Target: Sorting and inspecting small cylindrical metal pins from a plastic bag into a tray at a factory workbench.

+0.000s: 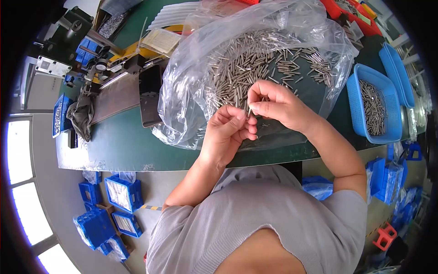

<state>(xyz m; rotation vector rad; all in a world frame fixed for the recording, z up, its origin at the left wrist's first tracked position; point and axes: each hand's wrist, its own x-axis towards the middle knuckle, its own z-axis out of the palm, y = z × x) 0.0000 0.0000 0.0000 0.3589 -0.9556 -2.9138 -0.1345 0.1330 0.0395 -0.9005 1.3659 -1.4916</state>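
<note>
My two hands meet over the near edge of a clear plastic bag [182, 82] laid out on the table. Thumb and forefinger of my right hand [284, 106] pinch a small metal pin [249, 112], held nearly upright. Its lower end reaches the fingers of my left hand [226, 132]. That hand is curled closed, thumb against forefinger; what lies inside its fingers is hidden. Just beyond my hands, a large heap of similar metal pins [242, 64] spreads over the bag, with smaller clusters [319, 68] to its right.
At the right stands a blue basket [356, 98] with many pins inside. A dark phone-like slab [150, 98] lies left of the bag. Further left are a bench gauge [101, 64] and a crumpled dark cloth [81, 114]. Blue crates [96, 226] stand on the floor.
</note>
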